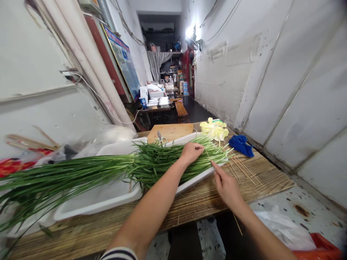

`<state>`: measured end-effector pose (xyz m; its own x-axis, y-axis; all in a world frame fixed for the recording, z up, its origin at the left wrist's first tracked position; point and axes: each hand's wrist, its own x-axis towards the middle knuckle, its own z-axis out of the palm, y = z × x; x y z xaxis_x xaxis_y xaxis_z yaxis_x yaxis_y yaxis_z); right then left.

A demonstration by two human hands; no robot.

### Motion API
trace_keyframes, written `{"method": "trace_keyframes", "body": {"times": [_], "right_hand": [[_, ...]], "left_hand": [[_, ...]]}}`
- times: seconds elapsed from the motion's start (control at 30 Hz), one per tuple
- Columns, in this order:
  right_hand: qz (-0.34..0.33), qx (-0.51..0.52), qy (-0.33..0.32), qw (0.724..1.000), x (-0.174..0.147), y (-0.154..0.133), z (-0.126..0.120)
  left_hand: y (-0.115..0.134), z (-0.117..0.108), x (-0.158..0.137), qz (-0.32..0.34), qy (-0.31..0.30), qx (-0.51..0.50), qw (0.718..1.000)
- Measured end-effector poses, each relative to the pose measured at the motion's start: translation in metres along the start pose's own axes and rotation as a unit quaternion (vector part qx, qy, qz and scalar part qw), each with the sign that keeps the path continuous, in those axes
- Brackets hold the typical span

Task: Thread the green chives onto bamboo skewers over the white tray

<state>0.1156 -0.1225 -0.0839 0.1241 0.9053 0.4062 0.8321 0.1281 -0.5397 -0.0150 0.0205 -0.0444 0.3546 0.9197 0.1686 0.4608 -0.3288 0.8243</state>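
The left forearm reaches diagonally over the white tray (pixel 193 182); the left hand (pixel 192 152) bends inward, fingertips pressed together above garlic chives (pixel 155 162) lying there; whether they grip a stalk cannot be told. The right hand (pixel 227 185) pinches a bamboo skewer (pixel 238 224), index finger extended.

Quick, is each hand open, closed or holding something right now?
Left hand: closed in a pinch over the green stalks; cannot tell on what.
Right hand: closed, holding a thin stick.
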Motion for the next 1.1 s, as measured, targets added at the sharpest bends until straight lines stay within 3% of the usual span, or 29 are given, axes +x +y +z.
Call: {"method": "trace_keyframes", "body": {"times": [1.1], "right_hand": [[0.008,-0.018,0.010,1.000,0.0059,-0.0046,-0.0003]], "left_hand": [[-0.0025,-0.0005,0.0007,-0.015,-0.010,-0.008,1.000]]}}
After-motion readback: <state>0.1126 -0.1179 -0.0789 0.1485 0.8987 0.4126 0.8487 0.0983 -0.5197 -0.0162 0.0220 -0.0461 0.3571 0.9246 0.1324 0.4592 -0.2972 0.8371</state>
